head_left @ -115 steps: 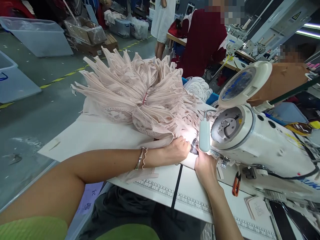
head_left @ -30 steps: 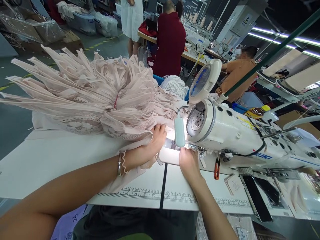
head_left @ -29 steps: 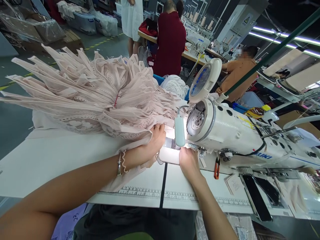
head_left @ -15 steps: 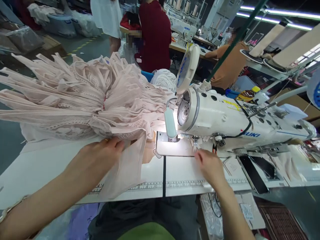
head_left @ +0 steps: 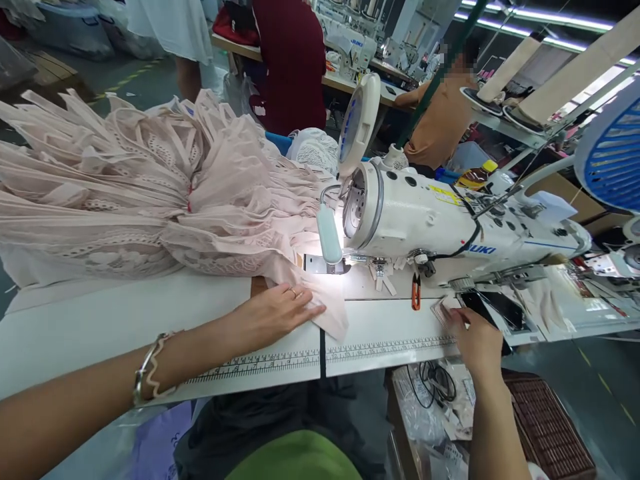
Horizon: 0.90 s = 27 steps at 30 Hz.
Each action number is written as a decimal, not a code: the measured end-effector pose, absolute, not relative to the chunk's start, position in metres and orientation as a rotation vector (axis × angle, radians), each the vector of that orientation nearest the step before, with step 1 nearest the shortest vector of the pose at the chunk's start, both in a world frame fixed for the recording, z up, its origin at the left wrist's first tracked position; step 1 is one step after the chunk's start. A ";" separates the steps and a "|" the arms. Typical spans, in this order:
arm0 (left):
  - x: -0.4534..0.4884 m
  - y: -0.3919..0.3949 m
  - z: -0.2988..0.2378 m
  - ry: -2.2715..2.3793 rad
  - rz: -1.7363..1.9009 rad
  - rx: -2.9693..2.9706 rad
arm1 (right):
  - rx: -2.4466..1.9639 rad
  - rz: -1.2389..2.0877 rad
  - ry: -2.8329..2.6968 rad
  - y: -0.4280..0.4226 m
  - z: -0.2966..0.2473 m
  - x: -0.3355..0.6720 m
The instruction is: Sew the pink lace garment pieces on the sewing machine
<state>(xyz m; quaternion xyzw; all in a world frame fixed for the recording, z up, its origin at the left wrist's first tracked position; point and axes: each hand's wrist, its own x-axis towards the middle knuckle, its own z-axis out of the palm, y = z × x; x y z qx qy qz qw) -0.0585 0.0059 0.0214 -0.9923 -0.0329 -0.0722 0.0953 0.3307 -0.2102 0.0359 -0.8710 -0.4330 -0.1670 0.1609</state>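
My left hand (head_left: 273, 312) lies flat, fingers stretched out, on a pale pink fabric piece (head_left: 327, 313) spread on the white table in front of the needle. A big bundle of pink lace garments (head_left: 150, 193) is heaped behind it. My right hand (head_left: 475, 337) reaches to the right of the white sewing machine (head_left: 430, 217), fingertips on a small stack of labels (head_left: 443, 310) beside a dark phone (head_left: 487, 310). Its fingers are curled over the labels.
Orange thread snips (head_left: 415, 293) lie under the machine arm. A lamp (head_left: 329, 233) lights the needle plate. A ruler strip (head_left: 280, 363) runs along the table's front edge. A person in dark red (head_left: 290, 60) and one in orange (head_left: 435, 120) work behind. A blue fan (head_left: 613, 153) stands right.
My left hand has slid forward and laid a fabric piece flat by the needle plate. My right hand has moved right, away from the presser foot to the labels.
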 end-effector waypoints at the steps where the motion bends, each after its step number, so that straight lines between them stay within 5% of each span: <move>1: -0.057 0.001 0.022 -0.158 -0.167 -2.911 | -2.445 -0.604 -1.137 -0.209 0.040 0.326; 5: -0.047 -0.006 0.021 -0.148 -0.190 -2.889 | -2.100 -0.830 -0.769 -0.188 0.048 0.283; 9: -0.029 0.010 0.017 0.271 -0.463 -2.833 | -2.011 0.211 -1.161 -0.135 0.034 0.236; 11: -0.023 0.016 0.013 0.308 -0.507 -2.804 | -2.020 0.420 -1.322 -0.105 0.024 0.222; 16: -0.026 0.007 0.007 -0.242 -0.354 -2.829 | -2.080 -0.184 -1.685 -0.065 0.012 0.208; 27: 0.001 -0.007 0.023 -0.496 -0.234 -2.795 | -2.094 -0.433 -2.217 -0.084 0.019 0.169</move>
